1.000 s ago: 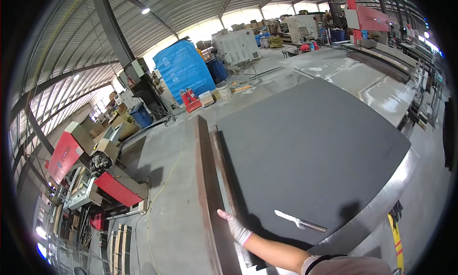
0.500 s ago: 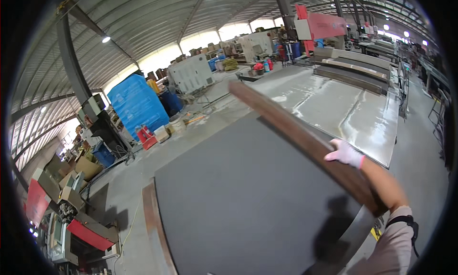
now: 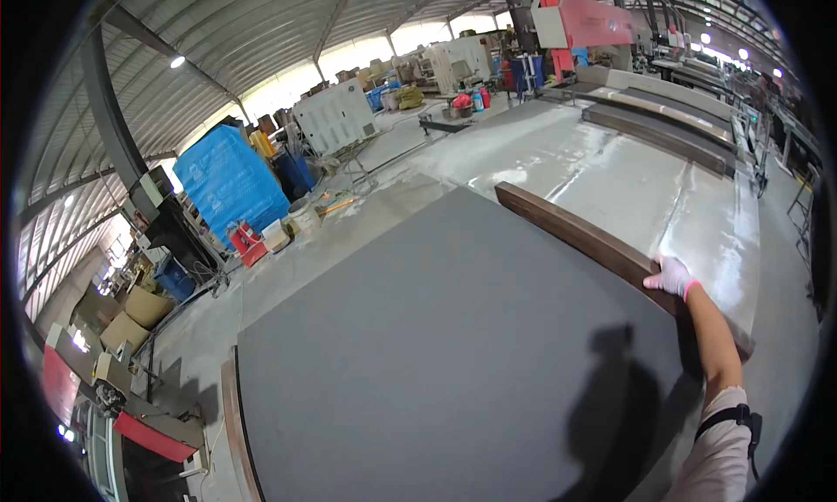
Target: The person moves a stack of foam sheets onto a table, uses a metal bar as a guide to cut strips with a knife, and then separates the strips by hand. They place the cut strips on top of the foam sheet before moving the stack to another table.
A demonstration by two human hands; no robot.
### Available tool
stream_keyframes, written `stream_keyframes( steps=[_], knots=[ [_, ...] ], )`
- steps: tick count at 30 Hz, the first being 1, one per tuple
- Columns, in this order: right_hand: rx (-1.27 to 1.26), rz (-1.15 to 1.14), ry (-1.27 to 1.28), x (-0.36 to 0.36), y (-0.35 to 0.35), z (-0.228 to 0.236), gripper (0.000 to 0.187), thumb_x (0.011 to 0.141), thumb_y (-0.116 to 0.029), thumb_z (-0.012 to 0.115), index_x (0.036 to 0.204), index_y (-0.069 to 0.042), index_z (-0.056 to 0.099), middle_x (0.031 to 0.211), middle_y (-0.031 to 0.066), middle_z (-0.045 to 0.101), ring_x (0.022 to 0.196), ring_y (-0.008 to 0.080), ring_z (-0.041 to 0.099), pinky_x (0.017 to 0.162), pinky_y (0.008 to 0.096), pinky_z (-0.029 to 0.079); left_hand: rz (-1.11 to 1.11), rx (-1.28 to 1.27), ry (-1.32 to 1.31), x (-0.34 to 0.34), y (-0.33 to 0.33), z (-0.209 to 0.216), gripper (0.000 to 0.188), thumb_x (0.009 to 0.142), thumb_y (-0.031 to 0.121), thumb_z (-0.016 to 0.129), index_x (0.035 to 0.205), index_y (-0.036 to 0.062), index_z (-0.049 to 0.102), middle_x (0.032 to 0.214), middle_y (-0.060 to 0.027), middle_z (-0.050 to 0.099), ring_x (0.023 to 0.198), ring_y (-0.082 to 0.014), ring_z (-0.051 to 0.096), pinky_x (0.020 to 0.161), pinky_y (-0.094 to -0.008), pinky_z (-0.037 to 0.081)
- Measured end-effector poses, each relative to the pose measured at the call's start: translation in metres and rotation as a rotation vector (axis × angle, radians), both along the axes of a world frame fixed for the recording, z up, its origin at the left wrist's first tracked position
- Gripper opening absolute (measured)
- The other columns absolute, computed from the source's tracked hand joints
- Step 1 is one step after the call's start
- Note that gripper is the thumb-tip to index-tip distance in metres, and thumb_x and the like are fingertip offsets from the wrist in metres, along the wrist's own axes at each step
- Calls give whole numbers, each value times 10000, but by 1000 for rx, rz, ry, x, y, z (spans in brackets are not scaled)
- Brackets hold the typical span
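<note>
My right hand (image 3: 670, 278), in a pale glove with a pink cuff, grips a long dark brown beam (image 3: 575, 230). The thumb lies on the beam's near side, while the other fingers go over its top and are partly hidden. The beam runs along the far right edge of a large flat dark grey board (image 3: 410, 328); whether it rests on the board or just beside it I cannot tell. A second brown strip (image 3: 232, 406) lines the board's left edge. My left hand is out of the picture.
Beyond the beam stretches a pale worktable (image 3: 645, 179) with whitish streaks, and more long bars (image 3: 654, 139) lie across its far part. A pink-red machine arm (image 3: 593, 24) hangs above its far end. Left of the board stand a blue-wrapped stack (image 3: 228, 178) and a red container (image 3: 247, 243).
The beam has come down from a raised, slanting position to the board's far right edge. My right hand has moved right with it, and the view has shifted slightly.
</note>
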State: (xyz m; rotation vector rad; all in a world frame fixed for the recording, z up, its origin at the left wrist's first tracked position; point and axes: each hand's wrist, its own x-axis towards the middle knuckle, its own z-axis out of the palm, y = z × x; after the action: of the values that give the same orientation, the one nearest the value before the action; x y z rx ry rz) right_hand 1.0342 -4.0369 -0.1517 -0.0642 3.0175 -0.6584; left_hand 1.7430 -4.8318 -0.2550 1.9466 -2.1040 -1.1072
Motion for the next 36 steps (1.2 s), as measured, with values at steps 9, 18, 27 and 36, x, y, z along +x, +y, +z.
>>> stream_keyframes(
  steps=[9,18,27,36],
  knots=[
    [137,-137,-27,-76,-72,-44,800,735,-653,634,1141,28,528,1150,257,587,1110,379,552,943,413,434,61,-396,-265,-87,65,51,833,775,672,571,1054,-111,598,1007,-266,639,953,-347,607,845,-408,471],
    [262,1,14,9,-108,-41,596,869,-524,533,1127,12,516,1113,275,586,1069,397,561,926,449,437,-99,-428,-253,60,46,13,602,900,518,510,1176,-10,598,1095,-218,637,977,-314,618,839,-414,475],
    [125,209,517,106,-151,-34,481,936,-241,533,1310,44,433,1319,224,486,1236,355,454,1048,391,359,-103,115,398,159,96,27,668,784,81,663,1363,-35,351,1289,-130,511,1172,-200,484,973,-294,393],
    [-228,1147,-396,627,-374,-15,401,713,-290,693,1003,-36,583,847,142,597,823,351,593,714,416,466,-1039,36,-598,237,162,96,1035,671,323,732,1426,-34,122,1291,-259,470,928,-390,617,786,-452,508]
  ],
)
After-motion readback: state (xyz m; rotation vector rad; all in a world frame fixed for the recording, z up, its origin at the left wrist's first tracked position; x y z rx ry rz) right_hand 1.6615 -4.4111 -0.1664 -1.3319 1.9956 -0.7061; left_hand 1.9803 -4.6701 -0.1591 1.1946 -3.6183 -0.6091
